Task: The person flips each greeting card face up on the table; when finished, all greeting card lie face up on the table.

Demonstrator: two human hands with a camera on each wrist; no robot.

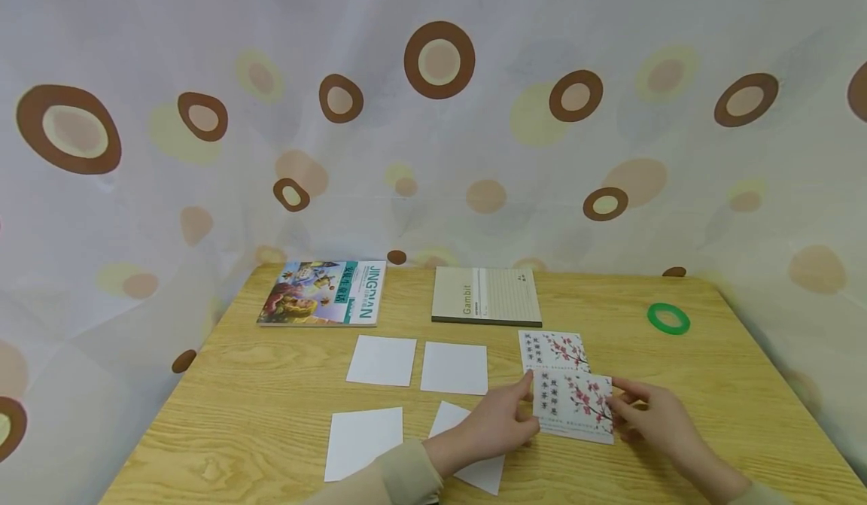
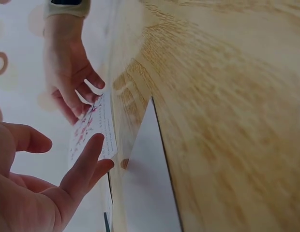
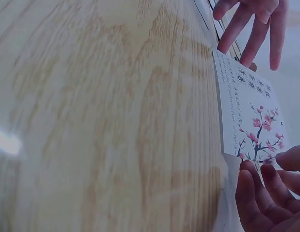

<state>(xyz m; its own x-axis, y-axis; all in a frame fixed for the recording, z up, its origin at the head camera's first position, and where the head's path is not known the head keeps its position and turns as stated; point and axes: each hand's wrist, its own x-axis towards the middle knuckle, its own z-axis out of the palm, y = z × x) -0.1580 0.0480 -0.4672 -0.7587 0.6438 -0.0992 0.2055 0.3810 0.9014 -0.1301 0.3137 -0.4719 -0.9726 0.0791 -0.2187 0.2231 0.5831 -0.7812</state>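
My right hand (image 1: 660,421) pinches the right edge of a white card (image 1: 567,400) printed with dark characters and a branch of pink blossom. In the right wrist view the thumb and fingers (image 3: 247,191) meet at the card's blossom end. At the opposite edge is my left hand (image 1: 497,421), its fingers spread apart and fairly straight, fingertips right at the card. The held card is tilted and overlaps the lower part of a matching blossom card (image 1: 552,347) behind it. Under my left wrist lies a white square sheet (image 1: 484,475), partly hidden by the arm.
Three more white sheets, among them a square one (image 1: 382,360), lie left of the hands. A picture book (image 1: 321,294) and a beige notebook (image 1: 488,294) rest along the table's back edge. A green tape roll (image 1: 668,318) sits at the right. Behind hangs a dotted curtain (image 1: 474,136).
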